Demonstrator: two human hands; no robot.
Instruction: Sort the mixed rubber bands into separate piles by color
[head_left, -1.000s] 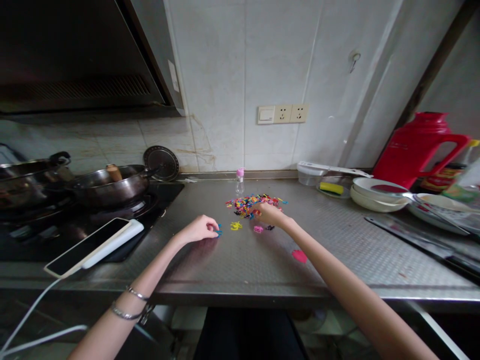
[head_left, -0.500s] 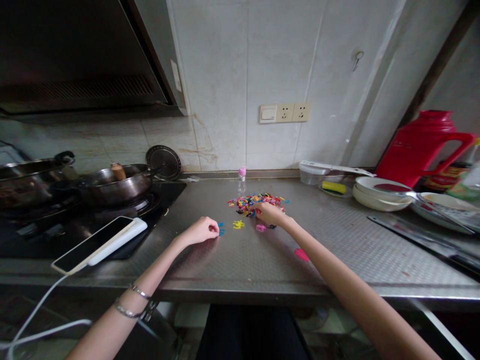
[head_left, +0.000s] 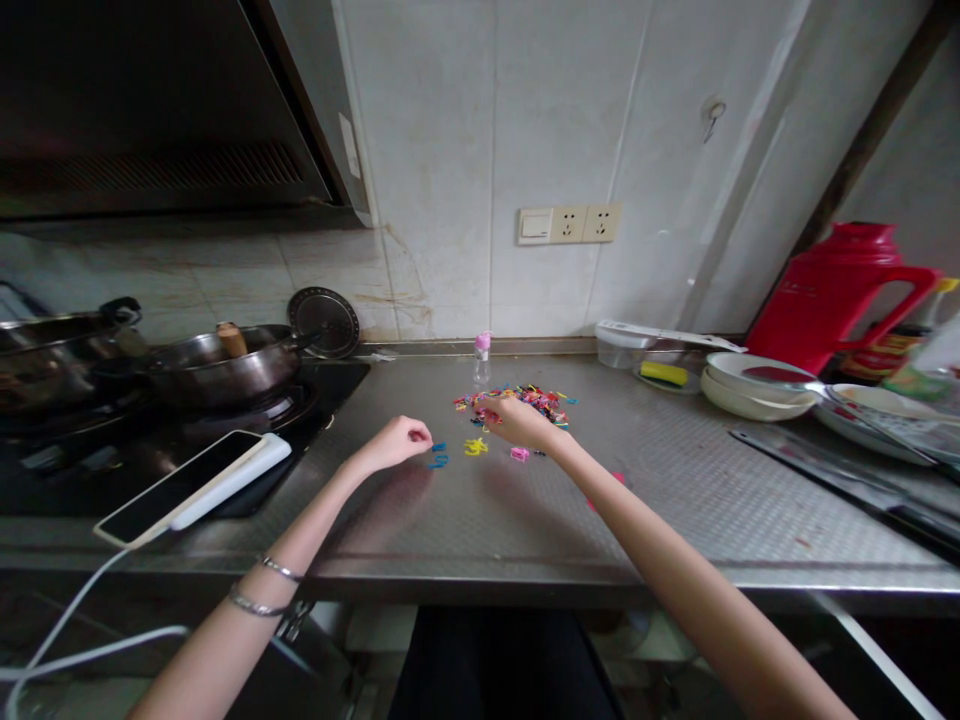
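A loose heap of small multicoloured pieces point(head_left: 536, 401) lies on the metal counter point(head_left: 450, 530). My right hand point(head_left: 516, 420) is over the heap's left part, fingertips down and together; what they pinch is hidden. Just left of the small blue pieces point(head_left: 439, 461), my left hand point(head_left: 401, 442) is curled, thumb and fingers together, and anything between them is too small to tell. Between the hands are a yellow group point(head_left: 475, 447) and a pink group point(head_left: 519, 454), with a few dark pieces beside the pink. A pink flat item point(head_left: 616, 478) is partly behind my right forearm.
Behind the heap stands a small pink-capped bottle point(head_left: 481, 358). At left are a phone point(head_left: 180, 487) and pans point(head_left: 225, 370) on the stove. To the right are bowls point(head_left: 757, 400), a yellow sponge point(head_left: 663, 374), a knife point(head_left: 810, 470) and a red jug point(head_left: 832, 300).
My right hand has moved left across the heap. My left hand has shifted slightly up and left, off the blue pieces.
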